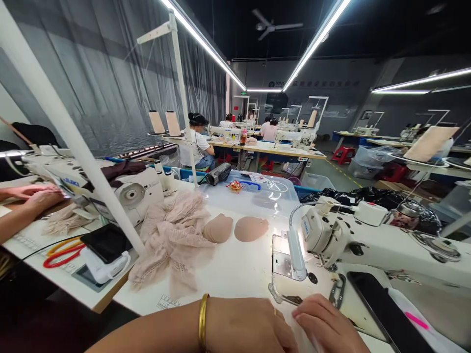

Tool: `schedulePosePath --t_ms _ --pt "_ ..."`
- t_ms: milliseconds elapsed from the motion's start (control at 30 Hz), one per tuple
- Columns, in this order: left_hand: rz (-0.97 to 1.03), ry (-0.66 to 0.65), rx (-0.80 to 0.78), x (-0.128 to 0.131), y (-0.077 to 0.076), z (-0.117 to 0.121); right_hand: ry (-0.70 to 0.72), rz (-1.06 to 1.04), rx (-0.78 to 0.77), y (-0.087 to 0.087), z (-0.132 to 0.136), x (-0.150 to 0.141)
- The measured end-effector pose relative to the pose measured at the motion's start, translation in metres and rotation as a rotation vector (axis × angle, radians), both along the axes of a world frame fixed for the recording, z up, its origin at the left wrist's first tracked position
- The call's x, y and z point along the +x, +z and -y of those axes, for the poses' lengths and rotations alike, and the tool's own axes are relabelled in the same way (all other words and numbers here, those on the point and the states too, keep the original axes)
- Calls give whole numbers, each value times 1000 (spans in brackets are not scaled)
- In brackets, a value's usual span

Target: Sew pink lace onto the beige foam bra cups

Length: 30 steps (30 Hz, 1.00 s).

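My left hand (pixel 246 323), with a gold bangle on its wrist, is at the bottom edge of the head view. Its fingers curl downward and their tips are cut off by the frame. Close beside it, my right hand (pixel 327 326) is closed with its fingers bent. A pale, thin material (pixel 302 336) shows between the two hands, too little of it to name. Just beyond them stands a white sewing machine (pixel 353 235) with a lit needle area. On the table ahead lie two beige bra cups (pixel 251 229) and a heap of beige lace fabric (pixel 169 240).
A black phone (pixel 382 309) lies at the right under the machine arm. A clear plastic bin lid (pixel 253 196) bears a camera (pixel 218 174). To the left, a co-worker's hands (pixel 40 198) work at another machine. A white thread-stand pole (pixel 69 122) crosses the left side.
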<state>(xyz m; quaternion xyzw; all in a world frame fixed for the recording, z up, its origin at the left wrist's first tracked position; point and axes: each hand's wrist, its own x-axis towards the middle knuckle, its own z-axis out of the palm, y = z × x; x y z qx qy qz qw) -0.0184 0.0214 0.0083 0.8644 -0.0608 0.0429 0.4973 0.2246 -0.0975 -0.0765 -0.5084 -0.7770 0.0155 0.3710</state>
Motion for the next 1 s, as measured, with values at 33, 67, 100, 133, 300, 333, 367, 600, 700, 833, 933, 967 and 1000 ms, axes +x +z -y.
schedulePosePath --t_ms 33,67,100,133,300,333,367,600,700,833,933,967,1000 --pt "5 -16 248 8 -1 -6 31 85 15 5 -9 10" --pt "8 -34 496 17 -2 -12 66 200 32 9 -19 17" --pt "6 -46 685 26 -4 -18 89 310 55 13 -27 23" --pt "-7 -54 785 36 -6 -25 78 356 68 14 -34 28" --pt "-79 -20 835 64 -12 -43 -8 331 45 5 -43 44" --pt "-89 -4 834 65 -13 -43 5 316 25 2 -40 47" --pt "-101 16 830 65 -12 -41 18 302 5 1 -38 49" --pt "-207 114 758 68 -11 -25 -83 447 -43 4 -37 57" --pt "-233 131 740 71 -14 -24 -122 482 7 2 -40 60" --pt "-240 149 699 72 -18 -25 -173 499 28 -4 -40 62" --pt "-233 154 662 71 -21 -24 -163 504 -1 -6 -38 62" --pt "-227 155 653 71 -22 -24 -170 503 1 -6 -38 63" --pt "-223 156 646 71 -23 -24 -174 505 8 -7 -37 63"
